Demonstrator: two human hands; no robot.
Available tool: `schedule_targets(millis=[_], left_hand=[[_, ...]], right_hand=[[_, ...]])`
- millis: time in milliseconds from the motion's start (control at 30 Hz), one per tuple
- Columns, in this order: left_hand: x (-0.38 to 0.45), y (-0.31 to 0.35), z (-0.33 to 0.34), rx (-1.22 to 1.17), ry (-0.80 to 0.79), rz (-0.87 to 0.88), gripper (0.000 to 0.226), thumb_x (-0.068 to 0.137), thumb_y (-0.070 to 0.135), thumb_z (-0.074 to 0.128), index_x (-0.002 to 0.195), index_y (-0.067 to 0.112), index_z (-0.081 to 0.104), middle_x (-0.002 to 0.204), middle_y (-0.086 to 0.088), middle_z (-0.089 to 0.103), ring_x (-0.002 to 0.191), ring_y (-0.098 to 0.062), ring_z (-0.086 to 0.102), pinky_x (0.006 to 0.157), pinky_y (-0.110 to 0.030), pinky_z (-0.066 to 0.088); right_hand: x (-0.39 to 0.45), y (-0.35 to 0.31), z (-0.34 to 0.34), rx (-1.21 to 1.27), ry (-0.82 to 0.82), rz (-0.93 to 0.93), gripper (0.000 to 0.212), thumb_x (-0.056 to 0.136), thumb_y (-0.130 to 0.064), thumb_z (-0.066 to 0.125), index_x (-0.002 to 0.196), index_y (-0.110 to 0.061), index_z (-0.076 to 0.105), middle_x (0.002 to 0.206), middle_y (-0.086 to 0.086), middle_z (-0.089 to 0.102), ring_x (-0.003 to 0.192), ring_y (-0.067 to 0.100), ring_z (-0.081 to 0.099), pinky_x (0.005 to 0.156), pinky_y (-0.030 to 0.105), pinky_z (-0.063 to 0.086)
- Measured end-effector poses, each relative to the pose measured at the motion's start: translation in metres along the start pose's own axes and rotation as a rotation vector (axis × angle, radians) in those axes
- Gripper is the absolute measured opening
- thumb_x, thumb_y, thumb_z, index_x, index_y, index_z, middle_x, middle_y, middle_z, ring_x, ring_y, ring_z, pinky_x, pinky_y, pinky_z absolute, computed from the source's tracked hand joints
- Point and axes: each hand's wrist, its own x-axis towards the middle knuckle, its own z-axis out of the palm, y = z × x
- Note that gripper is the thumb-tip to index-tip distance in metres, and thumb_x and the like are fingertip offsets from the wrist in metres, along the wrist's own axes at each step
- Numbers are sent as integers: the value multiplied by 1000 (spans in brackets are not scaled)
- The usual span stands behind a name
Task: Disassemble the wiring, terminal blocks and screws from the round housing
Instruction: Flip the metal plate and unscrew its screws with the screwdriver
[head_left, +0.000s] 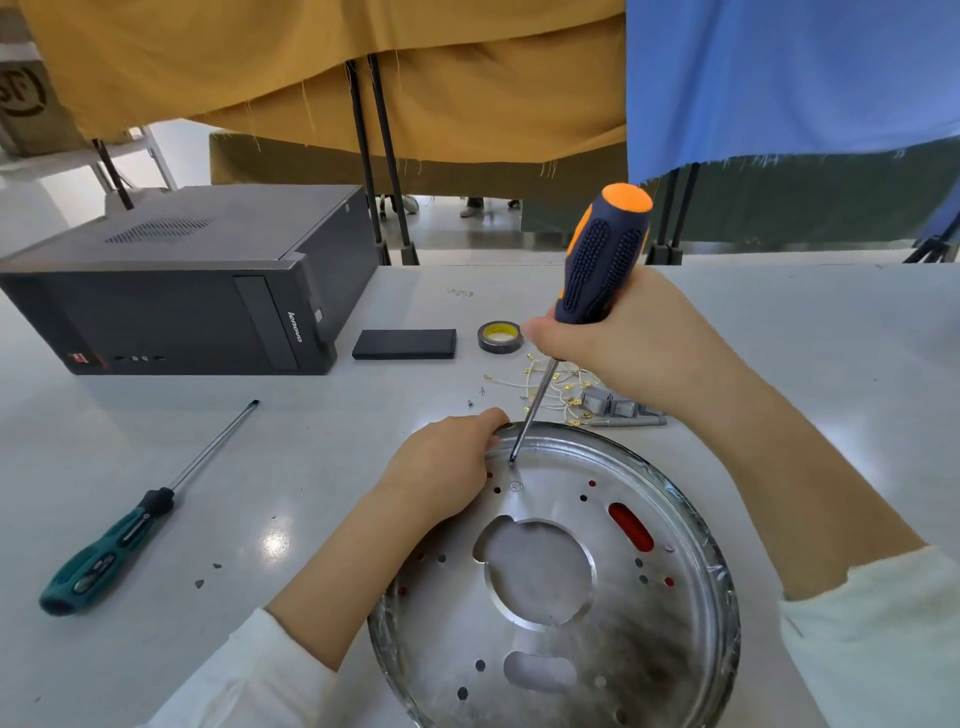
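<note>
we are watching the right hand (631, 338) gripping the screwdriver (605, 254) by its dark, orange-capped handle, fingers curled round it. the shaft is slanting down and to the left from the hand, and its tip is sitting on the floor of the housing (691, 525) at the far-left edge, just inside the rim. we are judging that a screw is sitting under the tip, though it is too small for us to make out.

the left hand (441, 462) is resting on the rim right beside the tip, fingers curled over the edge and steadying the pan. both hands are crowding that one spot: the left is touching the metal, the right is riding well above it at the top of the tool.

the housing is lying flat on the table (311, 467), open side up, directly in front of us. its floor is showing bare holes and slots, and we are seeing no wiring left inside.

the wiring (550, 389) and the terminal blocks (610, 404) are lying loose on the table just beyond the far rim, partly hidden behind the right hand. so we are judging the task well along, with screws remaining.

the coming move is turning on the tool's long axis: it is leaning, not standing square to the pan floor, so the tip could be slipping sideways toward the left fingers.

a second screwdriver (130, 525) is lying idle well off to the left.
</note>
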Motion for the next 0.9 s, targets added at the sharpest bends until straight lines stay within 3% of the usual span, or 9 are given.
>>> schedule_targets(millis=[133, 233, 333, 433, 567, 667, 733, 800, 900], left_hand=[[-1, 1, -1, 9, 1, -1, 30, 94, 15, 40, 119, 28, 47, 106, -5, 66, 90, -30, 58, 68, -33, 41], [0, 1, 0, 3, 2, 3, 28, 94, 15, 40, 118, 28, 47, 104, -5, 66, 88, -29, 58, 69, -34, 43], [-1, 0, 0, -4, 9, 3, 26, 95, 16, 39, 116, 28, 47, 101, -5, 65, 84, -28, 55, 67, -34, 42], [0, 0, 0, -1, 8, 11, 25, 95, 15, 40, 116, 27, 48, 99, -4, 65, 80, -26, 52, 65, -33, 40], [1, -1, -1, -9, -6, 9, 29, 93, 14, 42, 117, 29, 47, 102, -3, 65, 78, -24, 47, 65, -31, 37], [2, -1, -1, -14, -22, 2, 30, 93, 13, 42, 117, 30, 47, 103, -4, 64, 80, -24, 48, 66, -32, 38], [1, 0, -2, -13, -31, 3, 30, 92, 13, 42, 117, 29, 47, 104, -5, 64, 83, -26, 52, 67, -33, 40], [0, 0, -2, -16, -30, 4, 31, 92, 12, 42, 117, 29, 47, 104, -5, 65, 84, -27, 53, 67, -33, 41], [-2, 2, -3, -13, -25, -1, 32, 91, 12, 42, 118, 29, 47, 104, -4, 65, 84, -26, 52, 67, -32, 40]], right_hand=[[-7, 0, 6, 7, 193, 79, 28, 74, -44, 71, 70, -19, 57, 59, -5, 57, 61, 17, 55, 57, 31, 44], [-13, -8, 15, -50, 318, 83, 50, 71, -63, 66, 52, -24, 41, 49, -9, 53, 51, 12, 51, 50, 25, 33], [-16, -12, 24, -124, 399, 43, 46, 75, -52, 62, 50, -23, 36, 43, -11, 48, 45, 10, 43, 46, 24, 26], [-10, -8, 25, -49, 318, 21, 38, 74, -35, 59, 52, -22, 32, 46, -12, 44, 42, 14, 32, 45, 24, 24], [-1, -7, 10, 103, 26, -82, 36, 76, -21, 59, 58, -17, 29, 50, -1, 29, 48, 10, 24, 50, 27, 26], [4, -7, -9, 145, -260, -157, 29, 81, -14, 63, 66, -10, 38, 64, 13, 35, 58, 16, 31, 56, 32, 31], [5, -5, -16, 141, -377, -174, 25, 83, -11, 66, 68, -9, 45, 63, 8, 41, 60, 17, 38, 59, 31, 36], [5, -4, -16, 146, -377, -178, 23, 83, -10, 67, 71, -5, 48, 65, 11, 45, 61, 18, 40, 61, 32, 38], [2, -3, -8, 130, -191, -133, 29, 81, -18, 66, 77, 5, 49, 75, 27, 50, 62, 24, 40, 62, 39, 39]])
